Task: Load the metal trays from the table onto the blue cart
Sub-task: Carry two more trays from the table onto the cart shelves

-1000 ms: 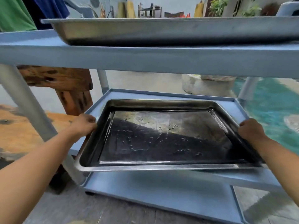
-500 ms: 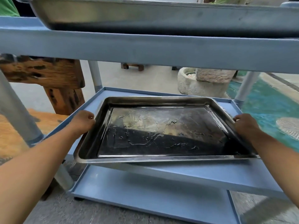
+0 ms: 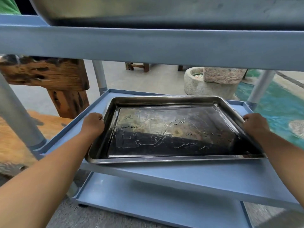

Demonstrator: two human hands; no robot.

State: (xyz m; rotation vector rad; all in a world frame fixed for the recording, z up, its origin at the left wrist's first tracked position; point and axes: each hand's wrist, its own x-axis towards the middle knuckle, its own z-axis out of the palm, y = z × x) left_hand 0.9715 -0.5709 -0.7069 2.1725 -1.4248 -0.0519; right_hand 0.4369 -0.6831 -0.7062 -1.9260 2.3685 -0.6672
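A wet, shallow metal tray lies on the middle shelf of the blue cart, its front rim close to the shelf's front edge. My left hand grips the tray's left rim and my right hand grips its right rim. A second metal tray rests on the cart's top shelf, seen from below its edge.
The cart's bottom shelf is bare. Grey cart posts stand at the corners. A heavy wooden table and bench are at the left. A stone trough and a green mat lie beyond the cart.
Both hands have pushed the tray farther back onto the middle shelf, and my head has dropped lower, so the top shelf now fills the upper view.
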